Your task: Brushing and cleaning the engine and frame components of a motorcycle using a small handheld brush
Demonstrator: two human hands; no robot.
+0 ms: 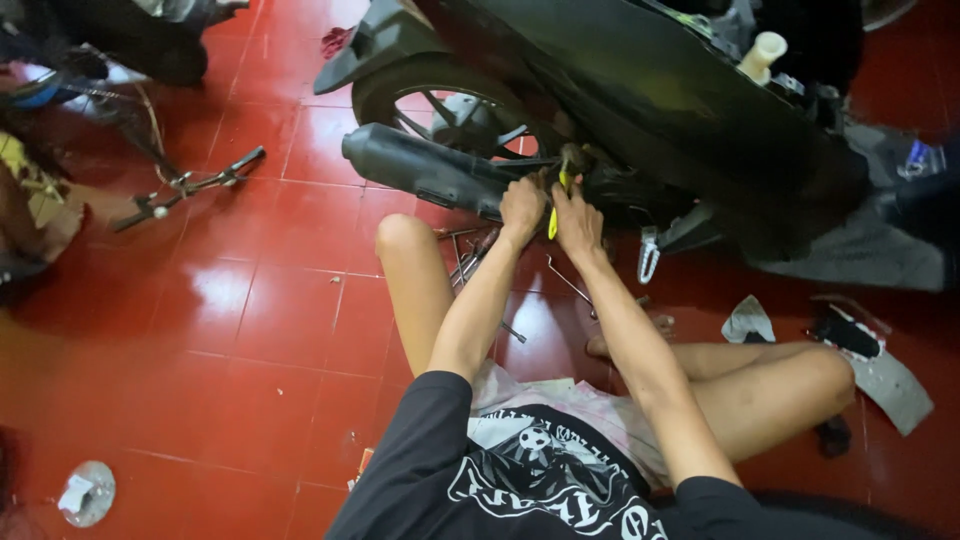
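I sit on a red tiled floor beside a black scooter [640,90] with both arms stretched out. My left hand [522,205] rests against the rear end of the black exhaust pipe [420,168], fingers curled. My right hand [577,218] is closed on a yellow-handled tool [556,205] that points up into the dark engine area behind the rear wheel [455,110]. The tool's tip is hidden among the parts. The two hands touch each other around the tool.
Loose metal tools [470,255] lie on the tiles under my forearms. A bicycle crank with pedals [190,185] lies at left. A crumpled rag [748,320], a grey panel [890,385] and a round disc [88,492] also lie on the floor.
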